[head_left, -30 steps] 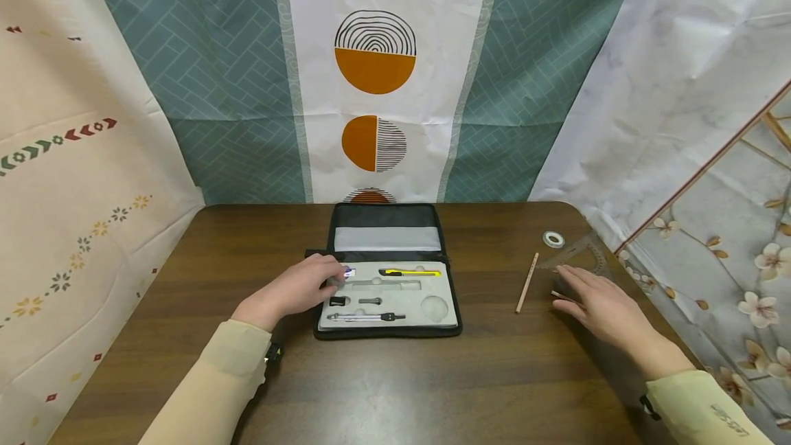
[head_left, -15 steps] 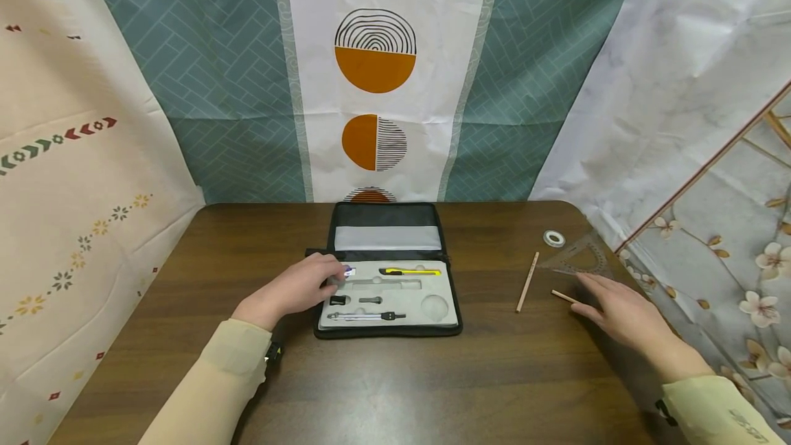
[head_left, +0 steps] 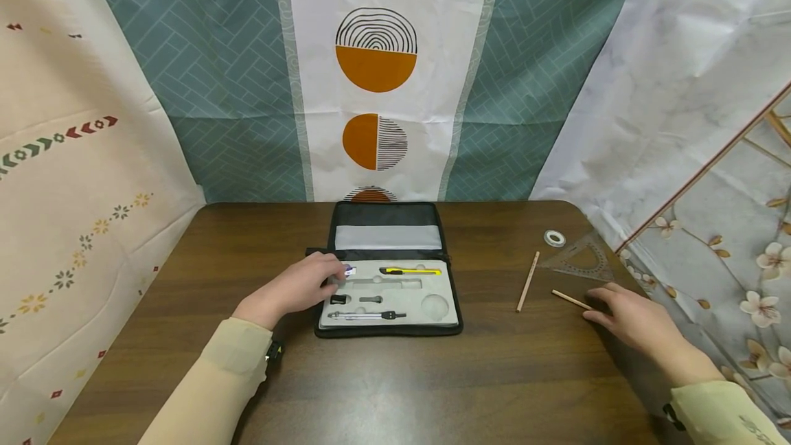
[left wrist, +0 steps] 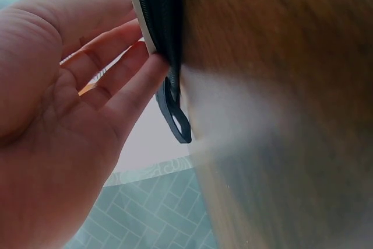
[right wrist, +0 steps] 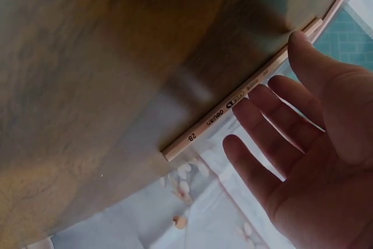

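Observation:
My left hand [head_left: 293, 285] rests at the left edge of an opened black zip case [head_left: 389, 332], its loosely bent fingertips on the edge in the left wrist view. A small white-and-blue item [head_left: 350, 270] shows by the fingers. My right hand [head_left: 633, 318] is low over a plain wooden pencil [head_left: 570, 299] on the table. In the right wrist view the thumb tip overlaps this pencil [right wrist: 213, 115], and the other fingertips stand right along its far side, with a gap between thumb and index. A second wooden pencil [head_left: 528, 281] lies farther left.
Inside the case's grey tray are a yellow cutter knife [head_left: 410, 271], a compass [head_left: 366, 316], a black sharpener-like piece [head_left: 338, 299] and a small grey part [head_left: 371, 299]. A clear set square [head_left: 577, 263] and a white tape roll [head_left: 554, 238] lie at the back right, near the curtains.
My right hand has drawn back from over the set square to the near pencil, baring the set square, and its fingers have bent. The left hand stays put.

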Demonstrator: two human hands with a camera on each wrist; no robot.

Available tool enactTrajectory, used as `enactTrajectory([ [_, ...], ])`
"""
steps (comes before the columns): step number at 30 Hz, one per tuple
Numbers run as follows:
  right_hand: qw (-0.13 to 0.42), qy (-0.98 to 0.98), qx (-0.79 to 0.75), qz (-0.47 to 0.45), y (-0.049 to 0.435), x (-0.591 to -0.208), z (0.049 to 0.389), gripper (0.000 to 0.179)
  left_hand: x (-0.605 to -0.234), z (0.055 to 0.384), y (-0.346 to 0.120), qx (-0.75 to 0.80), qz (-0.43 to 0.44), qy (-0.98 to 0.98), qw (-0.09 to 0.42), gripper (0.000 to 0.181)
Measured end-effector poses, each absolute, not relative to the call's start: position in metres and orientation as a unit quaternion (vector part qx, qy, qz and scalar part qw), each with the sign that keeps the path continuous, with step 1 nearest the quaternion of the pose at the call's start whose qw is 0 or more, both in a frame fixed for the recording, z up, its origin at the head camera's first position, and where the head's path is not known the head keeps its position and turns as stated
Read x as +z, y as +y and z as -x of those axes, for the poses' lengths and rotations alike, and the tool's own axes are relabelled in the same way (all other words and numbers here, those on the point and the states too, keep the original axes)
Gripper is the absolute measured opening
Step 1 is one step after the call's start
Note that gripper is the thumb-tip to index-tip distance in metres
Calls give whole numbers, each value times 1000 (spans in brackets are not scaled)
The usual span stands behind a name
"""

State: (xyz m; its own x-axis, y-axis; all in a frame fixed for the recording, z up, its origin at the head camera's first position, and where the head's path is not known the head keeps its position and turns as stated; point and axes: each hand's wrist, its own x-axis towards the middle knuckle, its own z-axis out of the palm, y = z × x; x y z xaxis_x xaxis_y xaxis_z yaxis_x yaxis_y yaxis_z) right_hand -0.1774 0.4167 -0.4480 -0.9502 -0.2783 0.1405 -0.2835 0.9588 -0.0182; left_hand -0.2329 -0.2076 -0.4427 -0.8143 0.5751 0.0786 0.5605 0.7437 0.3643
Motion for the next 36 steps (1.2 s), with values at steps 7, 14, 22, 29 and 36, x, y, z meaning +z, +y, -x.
enactTrajectory([
  [7,61,-988,15,-144,420,-446,178,23,-443,233,-207,190,-300,934,23,19],
  [14,40,-991,20,-129,421,-443,178,15,-445,234,-208,188,-302,934,21,19],
  [22,39,-990,19,-136,420,-443,178,16,-445,235,-208,186,-299,935,24,19],
  [29,41,-989,14,-139,422,-444,178,18,-444,233,-208,183,-300,936,22,19],
  [36,45,-988,15,-145,423,-446,177,19,-444,233,-208,184,-305,934,17,19],
])
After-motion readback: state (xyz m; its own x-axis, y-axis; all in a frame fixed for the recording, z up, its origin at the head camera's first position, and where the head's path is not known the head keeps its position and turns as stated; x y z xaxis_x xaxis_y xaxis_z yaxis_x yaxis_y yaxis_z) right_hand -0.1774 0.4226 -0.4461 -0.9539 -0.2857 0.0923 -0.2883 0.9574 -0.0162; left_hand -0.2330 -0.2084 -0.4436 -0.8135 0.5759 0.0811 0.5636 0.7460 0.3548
